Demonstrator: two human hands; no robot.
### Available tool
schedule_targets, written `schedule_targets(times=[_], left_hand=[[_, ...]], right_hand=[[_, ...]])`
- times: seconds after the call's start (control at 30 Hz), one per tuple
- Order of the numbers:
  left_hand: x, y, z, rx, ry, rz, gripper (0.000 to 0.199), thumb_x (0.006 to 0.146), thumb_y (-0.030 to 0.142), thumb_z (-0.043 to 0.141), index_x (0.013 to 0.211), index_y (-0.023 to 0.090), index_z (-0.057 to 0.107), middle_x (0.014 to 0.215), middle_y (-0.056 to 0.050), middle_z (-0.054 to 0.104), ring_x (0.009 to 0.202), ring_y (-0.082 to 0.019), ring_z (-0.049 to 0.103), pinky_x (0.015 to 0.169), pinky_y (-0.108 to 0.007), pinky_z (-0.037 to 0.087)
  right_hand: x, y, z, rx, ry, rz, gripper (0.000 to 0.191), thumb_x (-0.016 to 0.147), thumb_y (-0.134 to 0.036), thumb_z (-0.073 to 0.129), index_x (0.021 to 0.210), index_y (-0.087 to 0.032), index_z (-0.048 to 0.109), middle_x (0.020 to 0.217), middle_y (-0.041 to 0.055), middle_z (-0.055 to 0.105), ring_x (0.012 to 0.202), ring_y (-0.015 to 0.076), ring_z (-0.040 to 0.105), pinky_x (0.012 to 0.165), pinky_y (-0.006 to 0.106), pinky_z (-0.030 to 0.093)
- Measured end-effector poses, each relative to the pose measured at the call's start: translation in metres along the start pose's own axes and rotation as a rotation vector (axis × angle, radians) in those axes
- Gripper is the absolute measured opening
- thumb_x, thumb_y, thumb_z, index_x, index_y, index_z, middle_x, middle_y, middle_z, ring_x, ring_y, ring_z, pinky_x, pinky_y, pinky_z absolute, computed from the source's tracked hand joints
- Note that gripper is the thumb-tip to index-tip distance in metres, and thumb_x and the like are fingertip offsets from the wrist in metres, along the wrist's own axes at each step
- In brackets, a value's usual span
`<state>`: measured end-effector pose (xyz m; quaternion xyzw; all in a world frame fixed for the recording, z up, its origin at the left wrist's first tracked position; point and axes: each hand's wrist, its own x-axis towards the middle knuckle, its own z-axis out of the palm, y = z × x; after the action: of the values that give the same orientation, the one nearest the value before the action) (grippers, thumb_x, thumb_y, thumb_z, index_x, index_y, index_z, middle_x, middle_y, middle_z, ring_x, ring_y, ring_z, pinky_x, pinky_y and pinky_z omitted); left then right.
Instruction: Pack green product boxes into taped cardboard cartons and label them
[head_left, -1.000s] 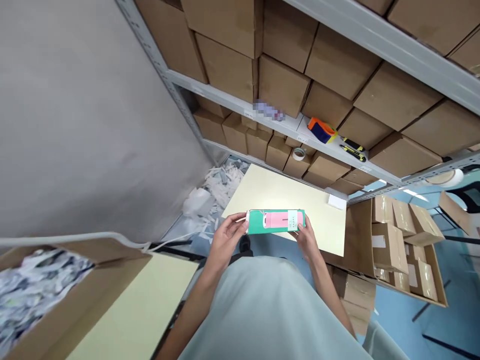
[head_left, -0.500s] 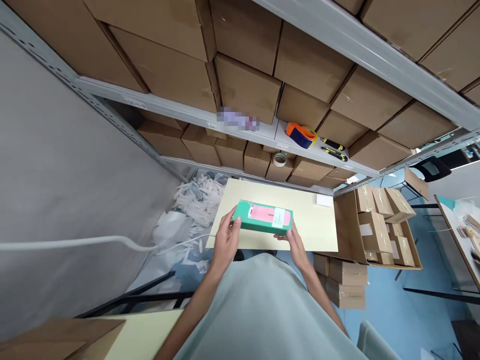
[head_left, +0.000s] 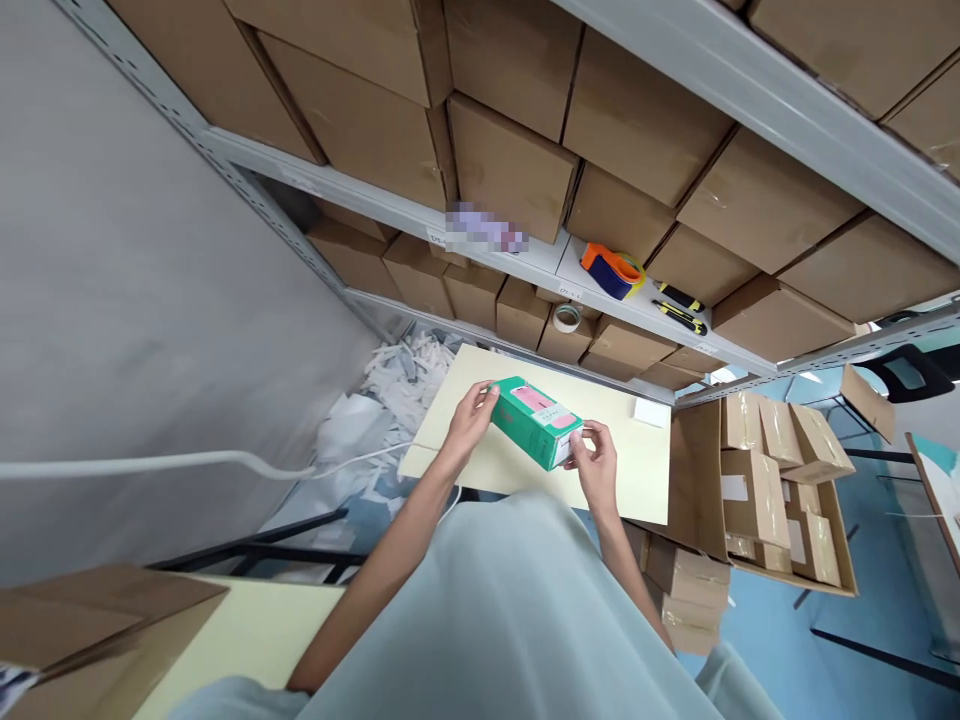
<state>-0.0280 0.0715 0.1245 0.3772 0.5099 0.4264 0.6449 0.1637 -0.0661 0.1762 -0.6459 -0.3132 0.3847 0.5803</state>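
Between my two hands is a small green box (head_left: 525, 425) with a pink device pictured on its top and a pale label across it. It is held above a cream tabletop (head_left: 465, 440), tilted so that its right end comes nearer to me. My left hand (head_left: 472, 420) grips the far left end, thumb on the edge. My right hand (head_left: 596, 465) is closed on the near right end, its thumb against the white end panel. A small white block-like item (head_left: 651, 411) lies at the table's right side.
Shelves of cardboard boxes (head_left: 517, 165) rise beyond the table. On a shelf edge are an orange and blue tape dispenser (head_left: 611, 270), box cutters (head_left: 679, 308) and a tape roll (head_left: 566, 318). Packing scraps (head_left: 405, 385) lie left; an open carton (head_left: 697, 480) of smaller boxes stands right.
The green box has been turned: its right end has swung toward me, showing more of its side and the white end panel. My right hand has shifted its hold around that end.
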Motion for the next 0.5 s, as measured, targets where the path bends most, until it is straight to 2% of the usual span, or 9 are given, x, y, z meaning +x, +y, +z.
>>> schedule_targets(times=[0.13, 0.23, 0.33, 0.43, 0.5], left_hand=[[0.015, -0.012, 0.005, 0.047, 0.006, -0.053, 0.074, 0.063, 0.074, 0.093, 0.112, 0.021, 0.078, 0.094, -0.008, 0.077, 0.091, -0.027, 0.071, 0.08, -0.034, 0.055], [0.022, -0.019, 0.009, 0.073, -0.02, -0.08, 0.07, 0.059, 0.074, 0.095, 0.1, 0.02, 0.078, 0.084, -0.007, 0.076, 0.087, -0.025, 0.069, 0.082, -0.035, 0.054], [0.024, -0.024, 0.011, 0.085, -0.071, -0.102, 0.063, 0.061, 0.075, 0.093, 0.087, 0.02, 0.078, 0.083, -0.007, 0.076, 0.085, -0.024, 0.068, 0.081, -0.033, 0.051], [0.021, -0.029, 0.012, 0.076, -0.098, -0.159, 0.062, 0.069, 0.079, 0.088, 0.087, 0.02, 0.079, 0.081, -0.006, 0.075, 0.081, -0.023, 0.066, 0.079, -0.033, 0.049], [0.019, -0.033, 0.011, 0.03, -0.104, -0.189, 0.066, 0.072, 0.082, 0.084, 0.09, 0.019, 0.08, 0.086, -0.007, 0.077, 0.085, -0.023, 0.067, 0.083, -0.033, 0.05]], right_hand=[[0.001, 0.004, -0.008, -0.033, -0.019, 0.033, 0.056, 0.092, -0.06, 0.082, 0.135, -0.028, 0.066, 0.096, -0.0018, 0.068, 0.066, 0.0128, 0.071, 0.052, 0.023, 0.062], [-0.002, 0.003, -0.009, -0.028, -0.082, 0.073, 0.056, 0.092, -0.065, 0.08, 0.131, -0.026, 0.067, 0.09, -0.0028, 0.069, 0.061, 0.0135, 0.074, 0.05, 0.024, 0.061], [-0.002, 0.0, -0.008, -0.001, -0.123, 0.114, 0.055, 0.092, -0.068, 0.08, 0.124, -0.026, 0.064, 0.09, -0.0009, 0.075, 0.06, 0.0173, 0.078, 0.048, 0.024, 0.059], [0.002, -0.005, -0.01, 0.002, -0.141, 0.141, 0.057, 0.092, -0.069, 0.079, 0.123, -0.026, 0.061, 0.089, 0.0002, 0.078, 0.063, 0.0208, 0.081, 0.048, 0.025, 0.06], [0.006, -0.007, -0.012, -0.002, -0.15, 0.153, 0.058, 0.091, -0.071, 0.079, 0.123, -0.026, 0.061, 0.087, 0.0002, 0.079, 0.065, 0.0221, 0.082, 0.048, 0.025, 0.06]])
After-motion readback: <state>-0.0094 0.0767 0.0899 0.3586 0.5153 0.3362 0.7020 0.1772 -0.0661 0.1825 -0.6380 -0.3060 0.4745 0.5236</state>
